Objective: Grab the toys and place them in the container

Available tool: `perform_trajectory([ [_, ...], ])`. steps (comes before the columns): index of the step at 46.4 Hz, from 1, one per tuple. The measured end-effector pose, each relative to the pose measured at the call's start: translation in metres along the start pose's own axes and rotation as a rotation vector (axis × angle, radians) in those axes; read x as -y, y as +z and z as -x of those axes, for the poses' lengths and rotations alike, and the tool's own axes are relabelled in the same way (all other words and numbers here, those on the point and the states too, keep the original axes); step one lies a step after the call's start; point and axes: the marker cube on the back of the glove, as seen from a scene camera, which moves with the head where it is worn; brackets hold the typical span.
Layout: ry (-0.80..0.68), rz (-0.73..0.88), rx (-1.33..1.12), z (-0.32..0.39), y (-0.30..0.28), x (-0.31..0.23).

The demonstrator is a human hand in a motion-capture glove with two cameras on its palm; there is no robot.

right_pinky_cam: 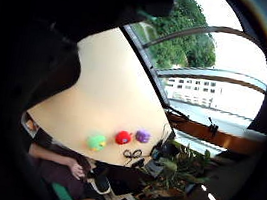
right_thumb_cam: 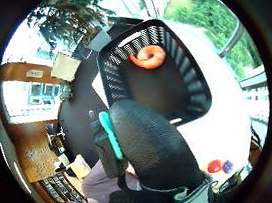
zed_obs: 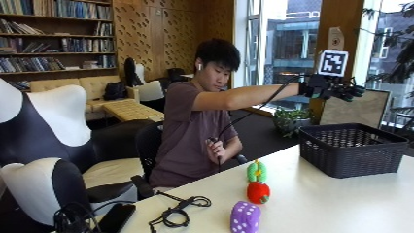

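Black basket, one orange toy inside, three toys on table

The basket stands open-topped at the desk's far end, its walls the only barrier there. Bare desk lies between it and the three toys lined up near the person. Cables lie beside them at the desk's edge.
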Motion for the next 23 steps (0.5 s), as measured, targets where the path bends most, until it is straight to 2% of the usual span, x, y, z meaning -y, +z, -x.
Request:
perform_trajectory([
  [7, 0.268, 0.017, -0.042, -0.120, 0.002, -0.060],
  [14, 0.296, 0.033, -0.068, -0.226, 0.025, -0.128],
  [23, 0.403, 0.076, 0.060, -0.325, 0.079, -0.187],
])
